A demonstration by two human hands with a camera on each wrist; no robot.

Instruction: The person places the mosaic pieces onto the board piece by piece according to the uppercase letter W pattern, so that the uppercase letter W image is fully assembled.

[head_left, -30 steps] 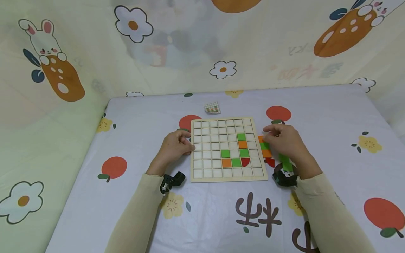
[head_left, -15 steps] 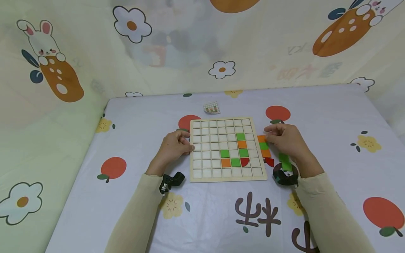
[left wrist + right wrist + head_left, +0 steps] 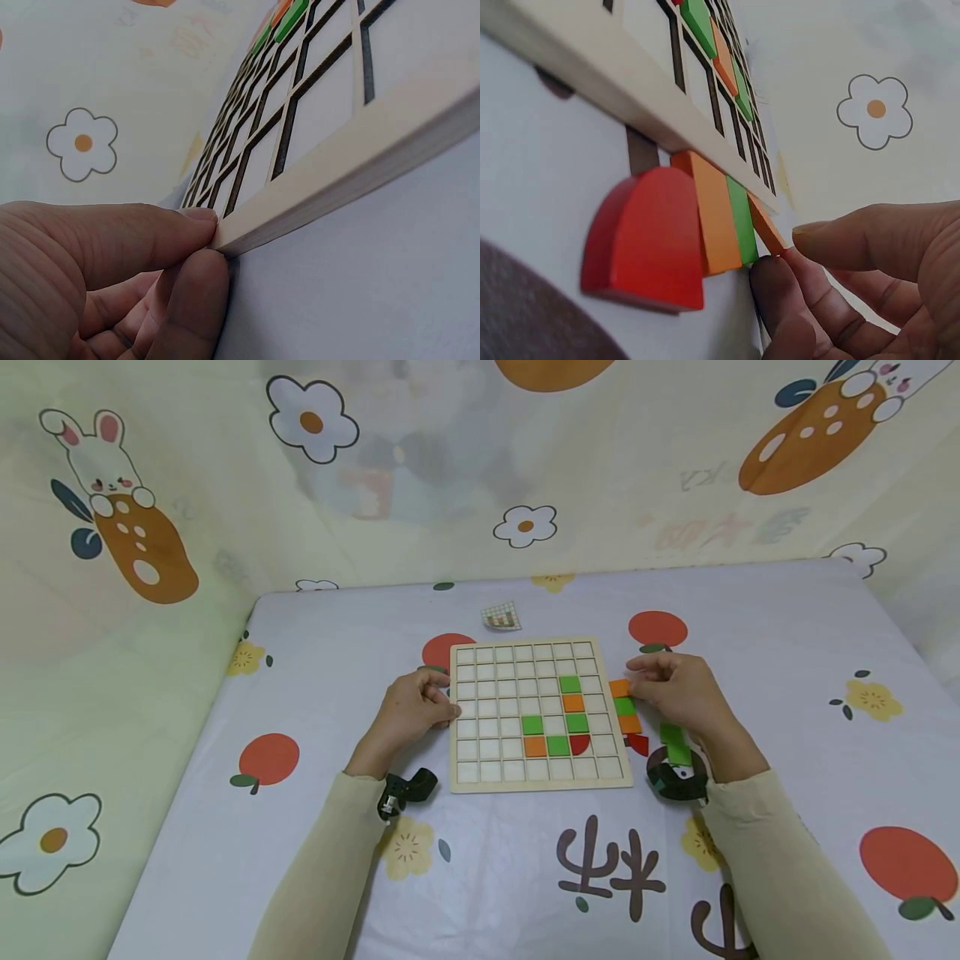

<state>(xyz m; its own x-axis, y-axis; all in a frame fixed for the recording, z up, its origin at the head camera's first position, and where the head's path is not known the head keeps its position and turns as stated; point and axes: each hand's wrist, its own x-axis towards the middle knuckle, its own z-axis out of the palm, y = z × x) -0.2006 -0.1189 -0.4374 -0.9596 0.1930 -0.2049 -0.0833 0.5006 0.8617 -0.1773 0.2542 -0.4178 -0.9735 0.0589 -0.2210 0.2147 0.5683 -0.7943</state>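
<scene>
At the left side of the square wooden grid board point(image 3: 542, 790), my left hand point(image 3: 411, 712) grips the rim between its fingertips. Some cells of the board hold green and orange square tiles and a red round-cornered one point(image 3: 581, 744). Beyond the right rim my right hand point(image 3: 678, 693) has its fingertips on the outer end of the farthest orange tile point(image 3: 618, 688), which tilts slightly. A green tile point(image 3: 623, 706) and another orange tile point(image 3: 629, 724) lie side by side with it. In the right wrist view a red round-topped block point(image 3: 656, 240) sits at the near end of that row.
Under my right wrist are more green tiles point(image 3: 677, 747), close to the black wrist camera point(image 3: 677, 777). A small crumpled grid-pattern card point(image 3: 501, 616) lies behind the board. Flower and fruit prints cover the tablecloth point(image 3: 480, 877), with a cloth wall point(image 3: 420, 539) at the back.
My right hand has shifted very slightly upward, and the far orange tile has tilted a little with it. My left hand and the board stay in place.
</scene>
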